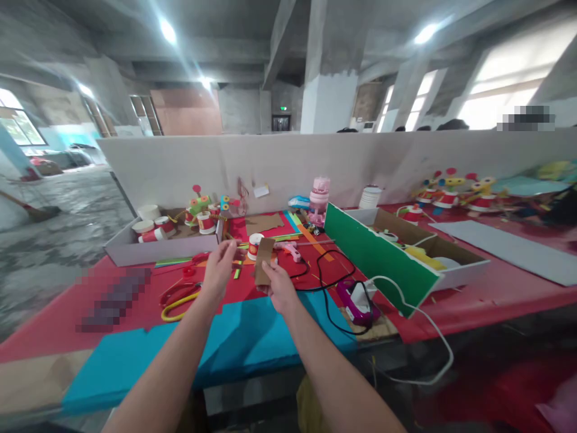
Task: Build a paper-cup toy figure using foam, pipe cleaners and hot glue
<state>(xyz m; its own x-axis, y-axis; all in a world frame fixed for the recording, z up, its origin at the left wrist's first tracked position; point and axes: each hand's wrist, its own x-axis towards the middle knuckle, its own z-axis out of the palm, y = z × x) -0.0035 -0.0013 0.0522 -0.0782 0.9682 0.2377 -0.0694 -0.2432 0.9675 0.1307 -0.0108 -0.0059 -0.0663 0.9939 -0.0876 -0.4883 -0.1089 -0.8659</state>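
My right hand [280, 287] is closed on a folded strip of brown cardboard [264, 263], thumb on top, held above the red tabletop. My left hand [219, 269] is raised to the left of it, fingers partly bent and apart, with nothing visible in them. Just behind the cardboard stands a white-and-red paper cup [255, 245], partly covered by the strip. A pink glue gun [289, 249] lies to the right of the cup. Scissors with yellow and red handles [174, 302] lie to the left of my left forearm. Small green-yellow paper pieces [237, 273] lie between my hands.
A grey box [162, 250] at left holds cups and a green figure. At right, a box with a green side panel [378, 261] stands behind a purple power strip [358, 304] with looping cables. Blue sheeting [252, 337] covers the near edge; a white partition [270, 162] closes the back.
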